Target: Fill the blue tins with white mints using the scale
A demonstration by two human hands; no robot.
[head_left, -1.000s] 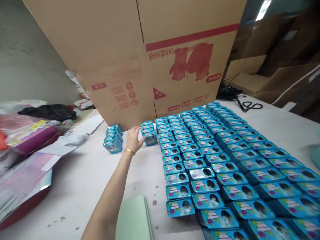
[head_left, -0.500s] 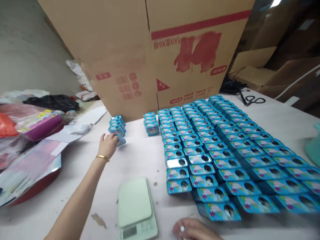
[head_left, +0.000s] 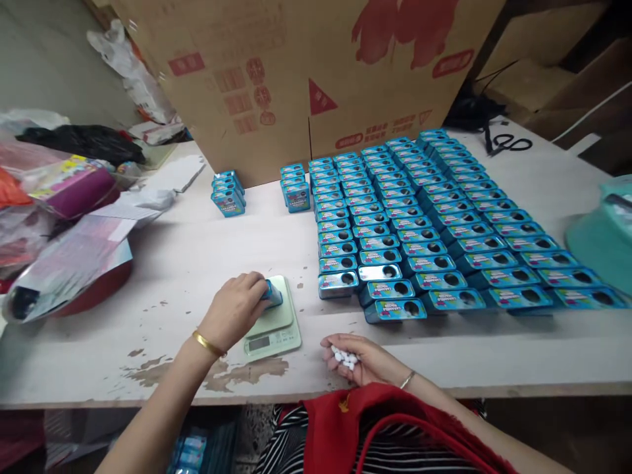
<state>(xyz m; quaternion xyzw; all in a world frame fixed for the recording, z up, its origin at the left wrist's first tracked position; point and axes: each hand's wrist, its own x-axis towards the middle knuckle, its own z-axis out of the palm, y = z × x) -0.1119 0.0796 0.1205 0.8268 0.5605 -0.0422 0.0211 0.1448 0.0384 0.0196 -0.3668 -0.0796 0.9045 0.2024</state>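
Observation:
My left hand (head_left: pixel 234 309) is closed round a small blue tin (head_left: pixel 272 293) and holds it on the pale green scale (head_left: pixel 276 322) near the table's front edge. My right hand (head_left: pixel 358 359) rests palm up at the table edge, cupped round several small white candies (head_left: pixel 344 356). Rows of many matching blue tins (head_left: pixel 424 224) cover the table to the right. A short stack of blue tins (head_left: pixel 228 193) stands apart at the back, left of another short stack (head_left: pixel 295 187).
A big cardboard box (head_left: pixel 306 72) stands at the back of the white table (head_left: pixel 168 263). Plastic bags and pink packets (head_left: pixel 69 217) pile up at the left. Scissors (head_left: pixel 508 143) lie far right, and a teal container (head_left: pixel 605 237) sits at the right edge.
My left hand took a tin from the far left stack and drew it back onto the scale. My right hand came into view with candies. The camera tilted down.

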